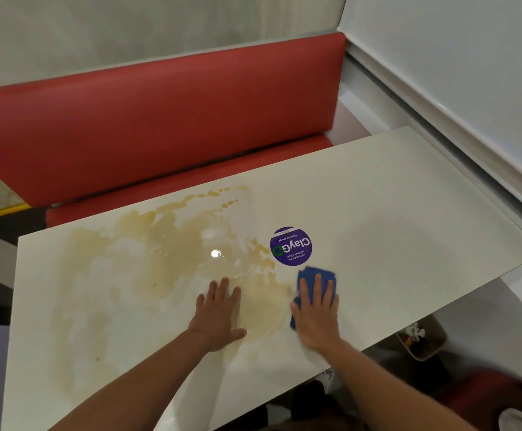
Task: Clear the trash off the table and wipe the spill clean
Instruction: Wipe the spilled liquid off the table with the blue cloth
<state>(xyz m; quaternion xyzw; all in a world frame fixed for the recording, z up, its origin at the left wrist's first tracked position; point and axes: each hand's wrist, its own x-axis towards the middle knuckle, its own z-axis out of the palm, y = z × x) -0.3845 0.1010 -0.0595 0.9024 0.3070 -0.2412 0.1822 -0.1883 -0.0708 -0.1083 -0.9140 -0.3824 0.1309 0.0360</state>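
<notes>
A wide yellowish-brown spill [160,253] spreads over the left and middle of the cream table [393,219]. My right hand [315,312] presses flat on a blue cloth [317,273] at the spill's right edge, just below a round purple sticker [291,246]. My left hand [217,312] rests flat on the wet tabletop, fingers straight and holding nothing. No trash shows on the tabletop.
A red padded bench [160,126] runs along the table's far side. A white wall ledge [440,98] borders the right. Below the table's near right edge stands a bin [424,340] with rubbish in it, and a red stool [496,396] beside it.
</notes>
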